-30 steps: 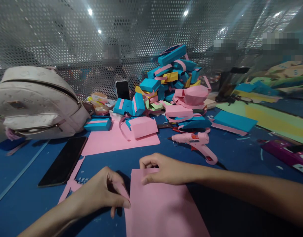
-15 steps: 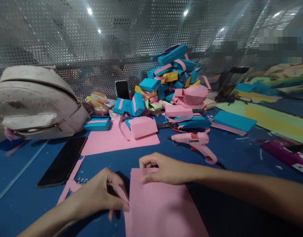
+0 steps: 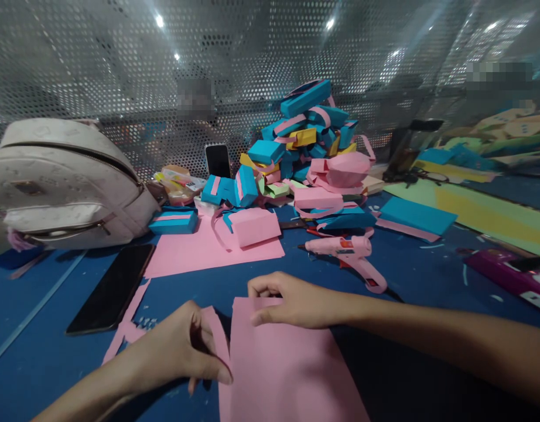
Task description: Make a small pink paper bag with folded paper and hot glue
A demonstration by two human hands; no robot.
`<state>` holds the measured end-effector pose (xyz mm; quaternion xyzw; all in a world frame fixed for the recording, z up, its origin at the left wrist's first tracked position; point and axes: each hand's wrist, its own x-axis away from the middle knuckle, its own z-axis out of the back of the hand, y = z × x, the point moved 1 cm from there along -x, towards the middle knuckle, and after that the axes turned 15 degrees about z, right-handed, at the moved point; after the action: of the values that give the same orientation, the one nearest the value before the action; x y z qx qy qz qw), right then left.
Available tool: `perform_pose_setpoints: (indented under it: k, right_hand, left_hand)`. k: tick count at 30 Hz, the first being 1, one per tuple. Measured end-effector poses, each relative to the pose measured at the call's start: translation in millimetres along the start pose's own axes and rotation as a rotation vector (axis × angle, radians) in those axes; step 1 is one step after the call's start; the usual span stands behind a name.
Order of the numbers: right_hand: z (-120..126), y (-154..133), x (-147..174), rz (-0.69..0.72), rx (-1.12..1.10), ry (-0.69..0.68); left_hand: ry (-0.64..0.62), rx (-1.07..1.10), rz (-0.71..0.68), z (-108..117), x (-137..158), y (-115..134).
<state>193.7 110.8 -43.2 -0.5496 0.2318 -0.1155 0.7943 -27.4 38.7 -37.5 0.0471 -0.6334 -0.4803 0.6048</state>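
Note:
A pink sheet of paper [image 3: 287, 369] lies in front of me, its near part cut off by the bottom of the view. My right hand [image 3: 287, 299] grips its top edge, thumb on the upper face and fingers curled behind. Along the sheet's left side runs a narrow pink paper strip [image 3: 218, 334], its upper end curling apart from the sheet. My left hand [image 3: 195, 351] pinches this strip between thumb and fingers. Lower down, the strip meets the sheet's left edge; whether they are still joined I cannot tell.
Beyond my hands lie a pink glue gun [image 3: 347, 255], another pink sheet [image 3: 177, 258] and a heap of blue, pink and yellow paper boxes [image 3: 298, 138]. A black phone [image 3: 112, 290] and white backpack [image 3: 68, 181] are at left, a purple power strip [image 3: 507, 278] at right.
My left hand has shifted slightly down along the sheet's edge, and the strip's upper end now stands farther out to the left. My right hand has stayed in place.

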Motion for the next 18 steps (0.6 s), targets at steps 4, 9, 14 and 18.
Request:
perform_pose_setpoints:
  k: [4, 9, 14, 18]
  right_hand:
    - [0.4, -1.5, -0.3, 0.008, -0.003, -0.021]
    - [1.8, -3.2, 0.0, 0.009, 0.049, -0.054]
    - [1.8, -1.8, 0.6, 0.005, 0.051, -0.055]
    - [1.5, -1.4, 0.7, 0.004, 0.069, -0.063]
  left_hand:
    - [0.011, -0.028, 0.009, 0.7, -1.9, -1.2]
    - [-0.032, 0.014, -0.015, 0.4, -2.1, 0.0]
    - [-0.038, 0.023, 0.001, 0.7, -2.1, -1.1]
    - [-0.057, 0.027, -0.001, -0.1, -0.9, 2.0]
